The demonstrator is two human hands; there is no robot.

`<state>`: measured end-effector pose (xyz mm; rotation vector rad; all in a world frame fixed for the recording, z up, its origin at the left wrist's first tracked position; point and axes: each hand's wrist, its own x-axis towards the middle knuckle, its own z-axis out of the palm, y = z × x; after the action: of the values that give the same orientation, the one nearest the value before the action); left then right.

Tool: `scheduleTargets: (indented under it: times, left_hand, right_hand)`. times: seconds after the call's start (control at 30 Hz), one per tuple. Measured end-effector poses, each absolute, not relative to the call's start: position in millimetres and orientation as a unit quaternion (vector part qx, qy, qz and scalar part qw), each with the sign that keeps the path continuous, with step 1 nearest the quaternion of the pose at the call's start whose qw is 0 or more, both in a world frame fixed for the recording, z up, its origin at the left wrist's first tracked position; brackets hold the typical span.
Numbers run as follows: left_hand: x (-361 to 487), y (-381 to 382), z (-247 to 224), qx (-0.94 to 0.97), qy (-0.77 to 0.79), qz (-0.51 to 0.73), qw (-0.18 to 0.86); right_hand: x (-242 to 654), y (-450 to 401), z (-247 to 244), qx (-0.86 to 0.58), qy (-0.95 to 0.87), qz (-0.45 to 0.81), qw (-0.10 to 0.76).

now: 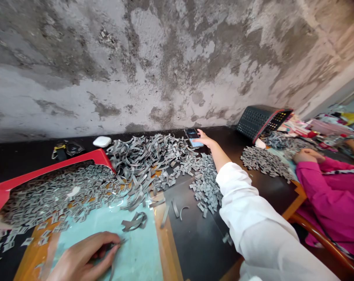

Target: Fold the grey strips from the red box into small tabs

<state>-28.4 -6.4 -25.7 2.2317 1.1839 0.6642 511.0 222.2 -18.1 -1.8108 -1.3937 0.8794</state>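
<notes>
My left hand point(91, 253), low in the view over the pale green mat point(142, 249), is closed with thumb and forefinger pinched on a thin grey strip point(113, 267). A few curled grey strips point(135, 221) lie on the mat just beyond it. Far back by the wall, my right hand point(204, 139) reaches out in a white sleeve, its fingers apart and touching a phone point(193, 137) whose screen is lit. A large heap of grey strips point(150, 154) spreads left of the phone. Small folded grey pieces point(206, 183) are piled beside my right forearm.
A red-edged tray point(77, 159) at left surrounds many small grey clips point(66, 191). Behind it lie a watch point(67, 150) and a white case point(102, 141). At right, a black basket point(257, 119) lies tipped near another grey pile point(264, 160) and a person in pink point(329, 195).
</notes>
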Motion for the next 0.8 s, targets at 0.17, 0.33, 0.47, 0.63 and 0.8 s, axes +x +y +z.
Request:
scheduleTargets:
  times: [0.17,0.33,0.47,0.63,0.8]
  left_hand:
    - [-27.7,-6.3,-25.1,0.828,0.436,0.248,0.253]
    - [-30.0,-5.3,-26.7,0.830,0.436,0.238,0.252]
    - [-32.3,-5.0,-28.4,0.829,0.439,0.226,0.262]
    - [-33.3,-5.3,-30.0,0.826,0.440,0.226,0.271]
    - [-34.4,-5.5,-32.2,0.822,0.446,0.212,0.282]
  right_hand:
    - [515.2,220.2,-17.1,-0.688,-0.507,0.373,0.361]
    - [519.8,218.4,-16.0,-0.673,-0.506,0.393,0.371]
    - [521.0,219.3,-16.7,-0.669,-0.501,0.398,0.378]
    - [520.1,220.2,-17.2,-0.671,-0.493,0.402,0.381]
    - [516.2,219.5,-16.9,-0.681,-0.494,0.390,0.375]
